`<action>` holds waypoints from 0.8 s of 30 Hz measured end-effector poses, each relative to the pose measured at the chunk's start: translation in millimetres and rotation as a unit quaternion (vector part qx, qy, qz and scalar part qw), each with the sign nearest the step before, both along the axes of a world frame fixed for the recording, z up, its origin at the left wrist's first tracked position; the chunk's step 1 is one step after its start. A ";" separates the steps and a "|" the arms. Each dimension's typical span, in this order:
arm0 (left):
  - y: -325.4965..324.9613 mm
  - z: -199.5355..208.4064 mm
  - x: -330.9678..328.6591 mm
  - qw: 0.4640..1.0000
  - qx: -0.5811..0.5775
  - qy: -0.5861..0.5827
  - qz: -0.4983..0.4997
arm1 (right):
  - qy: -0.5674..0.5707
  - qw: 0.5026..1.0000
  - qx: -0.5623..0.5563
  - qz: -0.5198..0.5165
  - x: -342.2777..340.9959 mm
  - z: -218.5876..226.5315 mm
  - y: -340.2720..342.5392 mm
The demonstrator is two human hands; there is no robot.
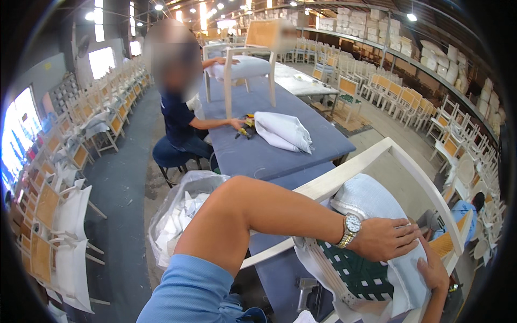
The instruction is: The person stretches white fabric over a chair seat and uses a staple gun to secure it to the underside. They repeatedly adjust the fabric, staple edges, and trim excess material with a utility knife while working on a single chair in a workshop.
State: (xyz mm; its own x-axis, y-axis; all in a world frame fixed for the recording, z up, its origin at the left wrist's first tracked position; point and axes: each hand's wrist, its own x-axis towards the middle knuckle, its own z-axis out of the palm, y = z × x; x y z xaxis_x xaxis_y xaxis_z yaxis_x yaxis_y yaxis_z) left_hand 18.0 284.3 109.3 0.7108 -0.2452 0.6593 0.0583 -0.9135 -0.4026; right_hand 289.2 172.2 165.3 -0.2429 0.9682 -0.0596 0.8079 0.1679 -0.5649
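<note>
Pale blue fabric (405,277) is running lengthwise along the right side of the green webbing (355,272), the left hand (385,239), nearer the webbing, pressing flat, the right hand (434,267) curling round the fabric's outer edge, grip unclear.

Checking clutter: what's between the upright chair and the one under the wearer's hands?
Folded pale fabric on the blue table, with a co-worker's hand and yellow tool beside it, between the upright chair and the nearer chair; head view.
</note>
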 end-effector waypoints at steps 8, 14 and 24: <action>6.6 -12.0 18.3 0.996 0.072 -0.051 -0.010 | -0.055 0.990 0.026 0.131 -22.9 22.5 -16.5; -1.5 -8.5 28.1 0.989 0.092 0.065 0.097 | -0.097 0.994 0.018 0.038 -14.3 6.7 -11.7; 13.2 -13.1 15.2 1.000 0.004 0.003 -0.008 | -0.053 0.991 0.117 0.031 -34.3 6.2 -22.5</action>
State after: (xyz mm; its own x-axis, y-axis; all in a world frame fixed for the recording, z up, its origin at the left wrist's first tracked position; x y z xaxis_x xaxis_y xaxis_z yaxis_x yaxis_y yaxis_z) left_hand 33.1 297.6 96.2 0.7103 -0.2622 0.6532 0.0406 -0.9112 -0.4099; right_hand 255.0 149.7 171.6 -0.3075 0.9416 0.1370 0.8448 0.3365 -0.4160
